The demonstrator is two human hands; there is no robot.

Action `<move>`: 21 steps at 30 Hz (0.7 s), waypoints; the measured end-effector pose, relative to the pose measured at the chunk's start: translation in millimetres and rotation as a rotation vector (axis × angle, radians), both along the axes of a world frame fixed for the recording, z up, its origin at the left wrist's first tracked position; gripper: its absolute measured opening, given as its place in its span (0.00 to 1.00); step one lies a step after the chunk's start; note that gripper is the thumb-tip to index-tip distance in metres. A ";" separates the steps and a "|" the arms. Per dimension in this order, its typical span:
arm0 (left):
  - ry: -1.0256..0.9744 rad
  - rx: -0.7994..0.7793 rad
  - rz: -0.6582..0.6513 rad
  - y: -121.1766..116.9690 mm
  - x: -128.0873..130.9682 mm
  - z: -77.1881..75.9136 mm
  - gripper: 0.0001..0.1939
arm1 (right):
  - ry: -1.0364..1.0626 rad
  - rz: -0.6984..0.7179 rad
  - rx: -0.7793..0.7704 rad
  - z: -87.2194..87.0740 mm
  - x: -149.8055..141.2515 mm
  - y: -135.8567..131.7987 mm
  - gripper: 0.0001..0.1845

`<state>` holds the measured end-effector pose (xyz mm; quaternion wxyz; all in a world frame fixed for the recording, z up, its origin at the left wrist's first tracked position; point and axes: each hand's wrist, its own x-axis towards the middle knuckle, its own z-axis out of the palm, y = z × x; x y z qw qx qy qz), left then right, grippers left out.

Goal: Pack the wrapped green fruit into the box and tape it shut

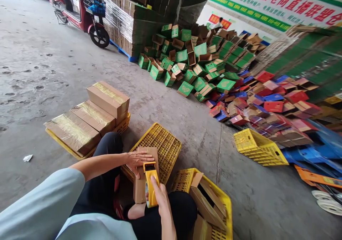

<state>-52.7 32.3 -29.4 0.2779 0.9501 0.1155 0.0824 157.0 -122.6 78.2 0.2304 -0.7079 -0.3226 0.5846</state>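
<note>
Head camera: from my remote place I look down on two bare hands and on one small brown carton [139,186]. This carton lies at the near edge of a yellow gridded crate [163,140], and its lower end reaches over this edge towards the person's legs [107,168]. The far corner of the crate is bare.

The left hand [137,160] is laid flat upon the carton's upper part; its fingers are extended and grasp nothing. The right hand [159,193] is wrapped around a yellow tape dispenser [152,197], with the dispenser's head over the carton, just beside the left fingertips. Whether this head touches the cardboard, I cannot tell.

To the left, a second yellow crate carries taped boxes [77,131]: two lie side by side from its near corner, and another stands higher at its far edge. On the right, a third yellow crate [184,180] holds loose cardboard pieces [207,200], which lean against its inner walls.

Farther away on the grey floor I see a heap of green boxes [185,88], a heap of red and blue boxes [274,106], and a red scooter [80,19].
</note>
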 end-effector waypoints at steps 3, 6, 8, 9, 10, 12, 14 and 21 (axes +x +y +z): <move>0.019 -0.082 0.031 -2.2 0.4 1.4 0.54 | -0.022 -0.006 -0.003 3.1 -3.9 -3.7 0.35; 0.023 -0.137 0.044 0.7 1.2 3.5 0.53 | -0.058 -0.046 -0.017 2.6 -6.5 -7.2 0.36; 0.018 -0.164 0.046 2.5 2.5 5.2 0.52 | -0.065 -0.049 -0.031 -0.4 -5.6 -10.4 0.37; 0.015 -0.174 0.047 3.1 3.3 5.8 0.52 | -0.064 -0.041 -0.038 -2.3 -4.2 -12.7 0.38; 0.014 -0.182 0.045 3.5 4.2 6.1 0.52 | -0.063 -0.033 -0.045 -4.4 -2.2 -15.6 0.39; 0.013 -0.190 0.040 4.0 5.9 5.3 0.51 | -0.073 -0.025 -0.052 -7.9 2.5 -23.3 0.40; 0.022 -0.187 0.039 4.3 7.1 2.9 0.51 | -0.105 -0.035 -0.040 -9.7 6.0 -32.7 0.40; 0.090 -0.134 0.024 1.1 7.4 -2.6 0.57 | -0.095 -0.135 -0.003 -4.1 1.7 -52.6 0.41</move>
